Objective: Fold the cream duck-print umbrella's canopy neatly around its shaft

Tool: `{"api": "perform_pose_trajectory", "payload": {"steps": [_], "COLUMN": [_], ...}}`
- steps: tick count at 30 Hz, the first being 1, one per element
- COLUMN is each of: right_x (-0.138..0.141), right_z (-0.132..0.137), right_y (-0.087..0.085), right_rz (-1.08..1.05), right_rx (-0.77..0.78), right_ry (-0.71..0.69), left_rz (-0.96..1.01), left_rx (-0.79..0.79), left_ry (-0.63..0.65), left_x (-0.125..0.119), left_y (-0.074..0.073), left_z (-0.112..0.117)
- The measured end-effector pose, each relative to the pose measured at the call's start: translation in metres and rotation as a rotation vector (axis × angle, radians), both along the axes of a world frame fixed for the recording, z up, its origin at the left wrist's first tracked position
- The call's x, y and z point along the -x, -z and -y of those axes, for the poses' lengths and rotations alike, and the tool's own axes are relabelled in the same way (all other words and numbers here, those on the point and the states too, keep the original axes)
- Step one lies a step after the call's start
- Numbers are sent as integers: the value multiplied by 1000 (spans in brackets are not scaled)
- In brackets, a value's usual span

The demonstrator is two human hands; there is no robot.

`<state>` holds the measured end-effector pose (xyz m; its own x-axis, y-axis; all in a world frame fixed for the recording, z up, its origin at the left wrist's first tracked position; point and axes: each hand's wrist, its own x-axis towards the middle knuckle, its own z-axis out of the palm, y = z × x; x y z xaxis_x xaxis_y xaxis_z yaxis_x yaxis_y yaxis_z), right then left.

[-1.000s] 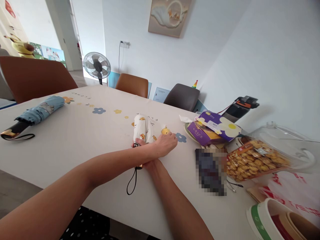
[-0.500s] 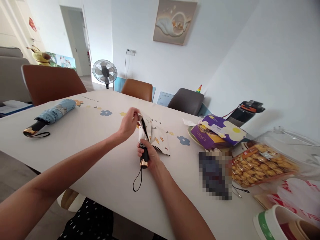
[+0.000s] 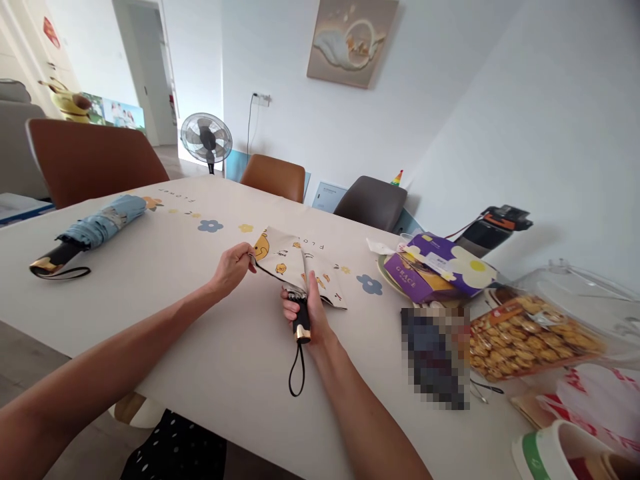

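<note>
A folding umbrella (image 3: 283,257) with cream cloth and yellow cartoon prints is in front of me, its black handle with gold end pointing toward me. My right hand (image 3: 311,310) is closed around the top of that handle, thumb along the cloth. A black wrist strap loops down from the handle's end. With my left hand (image 3: 234,267) I pinch the edge of one cloth panel, pulled out flat to the left. Another panel spreads to the right, under and beyond my right hand. On the left lies a blue folded umbrella (image 3: 107,223) with a black-and-gold handle.
The white table (image 3: 200,333) has a flower-print cover. To the right are a purple box (image 3: 415,273), a black bottle (image 3: 490,230), a clear tub (image 3: 565,300) near packaged snacks, a blurred dark item (image 3: 435,360) and tape rolls (image 3: 545,453). Chairs stand along the far side.
My left hand has moved left and down, drawing the cloth panel out flat from the umbrella. My right hand keeps its hold, with the thumb now raised along the cloth.
</note>
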<state>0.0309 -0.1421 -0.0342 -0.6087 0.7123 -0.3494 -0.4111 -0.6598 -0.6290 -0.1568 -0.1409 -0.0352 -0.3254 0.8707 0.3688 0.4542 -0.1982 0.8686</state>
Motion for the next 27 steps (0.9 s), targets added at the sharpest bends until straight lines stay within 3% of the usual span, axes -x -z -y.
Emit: {"api": "perform_pose_trajectory", "payload": {"steps": [10,19,24,27], "right_x": [4,7,8,9], "right_z": [-5,-3,1,3], "right_y": [9,12,17,18], "right_rz": [114,214,263,287], "right_rx": [-114,-230,-317,-322], "right_ry": [100,152,97,99], "left_rz": [-394,-675,-579,-398], "left_rx": [-144,42,145,43], "left_ry": [67,50,52,-57], "left_x": [12,8,10,14], "left_y": [12,10,16,11], "left_z": [-11,-12,-14,-14]}}
